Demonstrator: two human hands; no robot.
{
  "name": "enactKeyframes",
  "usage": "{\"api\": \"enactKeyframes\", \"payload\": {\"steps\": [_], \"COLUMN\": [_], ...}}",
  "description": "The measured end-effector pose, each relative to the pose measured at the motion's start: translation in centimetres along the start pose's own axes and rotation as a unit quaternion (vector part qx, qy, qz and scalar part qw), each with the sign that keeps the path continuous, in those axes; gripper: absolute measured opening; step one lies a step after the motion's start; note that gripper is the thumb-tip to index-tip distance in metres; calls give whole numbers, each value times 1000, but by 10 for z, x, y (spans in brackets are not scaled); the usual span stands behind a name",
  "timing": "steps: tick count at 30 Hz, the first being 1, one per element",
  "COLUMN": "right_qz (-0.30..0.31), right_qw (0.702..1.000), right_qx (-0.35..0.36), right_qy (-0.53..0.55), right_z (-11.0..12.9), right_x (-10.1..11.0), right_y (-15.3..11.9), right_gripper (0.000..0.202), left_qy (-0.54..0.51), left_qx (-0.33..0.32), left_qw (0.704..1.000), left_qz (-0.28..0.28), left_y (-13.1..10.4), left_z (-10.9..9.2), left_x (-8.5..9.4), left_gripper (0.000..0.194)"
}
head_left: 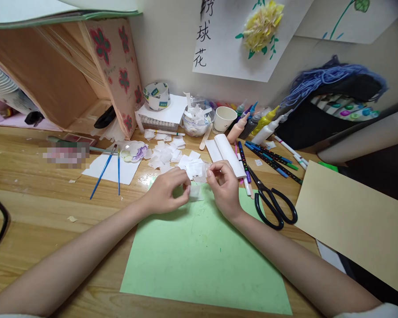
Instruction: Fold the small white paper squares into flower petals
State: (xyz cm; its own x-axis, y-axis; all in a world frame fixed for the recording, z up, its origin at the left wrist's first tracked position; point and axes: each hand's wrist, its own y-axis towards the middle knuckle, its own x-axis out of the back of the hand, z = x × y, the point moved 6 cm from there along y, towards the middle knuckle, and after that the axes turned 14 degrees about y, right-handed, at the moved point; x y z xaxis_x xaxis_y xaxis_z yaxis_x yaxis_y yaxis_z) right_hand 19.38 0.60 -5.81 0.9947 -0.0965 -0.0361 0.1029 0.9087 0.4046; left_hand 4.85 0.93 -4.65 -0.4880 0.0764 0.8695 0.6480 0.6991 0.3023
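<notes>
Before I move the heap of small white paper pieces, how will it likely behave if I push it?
The heap of paper pieces would probably slide apart, since they overlap loosely. It should be light, being only small scraps. They may be floppy: the translucent piece at the left hand looks thin, green showing through.

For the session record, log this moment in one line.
left hand: seemingly holding thin white piece; right hand: pinching second piece; beneath: green sheet; beyond: paper scraps; right side: black scissors
</notes>
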Motion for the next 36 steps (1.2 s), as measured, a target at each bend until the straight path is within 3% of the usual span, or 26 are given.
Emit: {"api": "enactKeyframes", "payload": {"steps": [4,9,16,23,29,33,36], "right_qz": [36,61,83,93,132,60,43], "right_qw": [999,996,990,990,988,995,991], "right_qx": [20,44,66,48,32,-20,-51], "right_qy": [-32,-54,-88,-93,-68,-80,-116], "right_z": [7,14,19,16,12,2,-5], "right_x": [-5,-10,-15,-16,-20,-9,-7], "right_y": [-1,-3,-5,-5,-5,-2,-2], "right_gripper": [3,6,9,9,6,3,6], "left_qy": [87,159,127,-14,-89,-59,-1], "left_qx": [-27,2,-7,36,20,107,209], "left_qw": [993,985,991,996,991,971,929], "left_qz": [72,60,50,-79,-102,-203,-306], "left_y": [0,-2,-2,-4,-5,-10,-19], "left_z": [-6,-4,-3,3,4,19,39], "left_x": [-12,-16,-15,8,5,15,30], "left_gripper": [5,21,16,7,6,10,8]}}
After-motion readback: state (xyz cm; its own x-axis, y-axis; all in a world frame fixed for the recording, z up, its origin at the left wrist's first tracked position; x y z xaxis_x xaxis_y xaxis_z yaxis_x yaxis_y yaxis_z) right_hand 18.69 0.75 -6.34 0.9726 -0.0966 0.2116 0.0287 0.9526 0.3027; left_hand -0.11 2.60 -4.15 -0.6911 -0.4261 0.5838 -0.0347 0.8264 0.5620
